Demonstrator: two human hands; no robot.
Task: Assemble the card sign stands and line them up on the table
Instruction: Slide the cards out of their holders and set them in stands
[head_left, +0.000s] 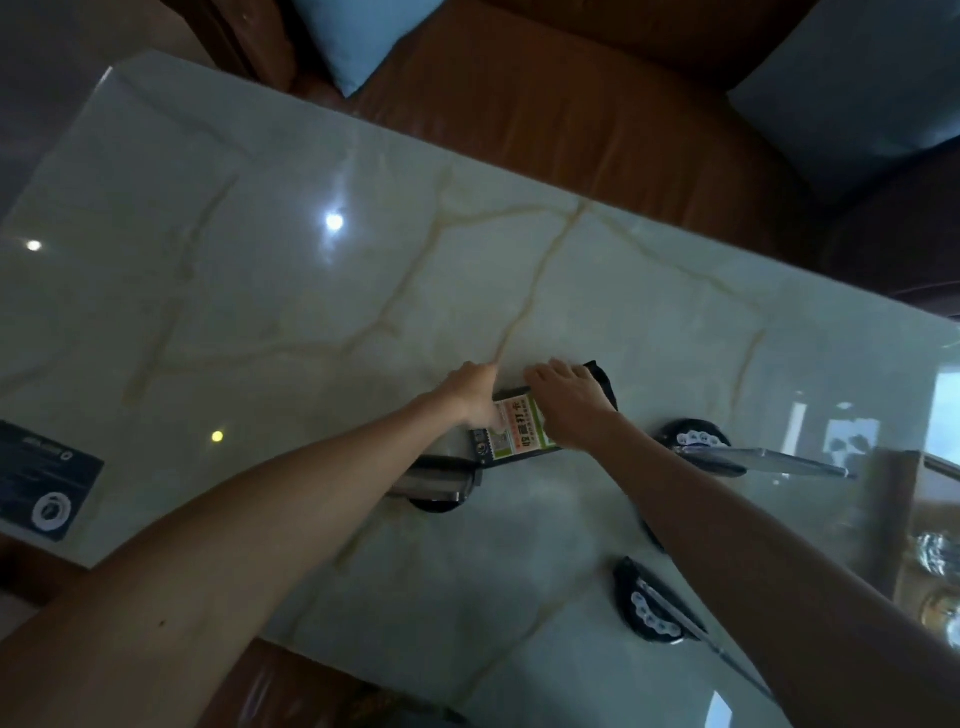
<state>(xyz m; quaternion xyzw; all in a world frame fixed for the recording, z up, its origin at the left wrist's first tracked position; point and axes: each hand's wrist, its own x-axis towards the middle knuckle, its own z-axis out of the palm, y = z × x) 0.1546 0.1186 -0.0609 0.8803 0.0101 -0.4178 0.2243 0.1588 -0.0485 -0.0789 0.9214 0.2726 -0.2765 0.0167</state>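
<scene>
Head view: both hands work the printed card sign (511, 434) lying on the marble table (260, 234). Left hand (475, 389) pinches the card's left edge; right hand (566, 402) lies curled over its right side, its grip hidden. Two assembled stands (698, 441) sit right of the card, another round base (441, 486) just below-left. I'd keep the card square and slide it evenly into its holder.

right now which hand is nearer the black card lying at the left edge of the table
Left. The left hand is at the sign card mid-table, on the side toward the black card; the right hand grips the sign card's other side, farther away. Neither touches it.
</scene>
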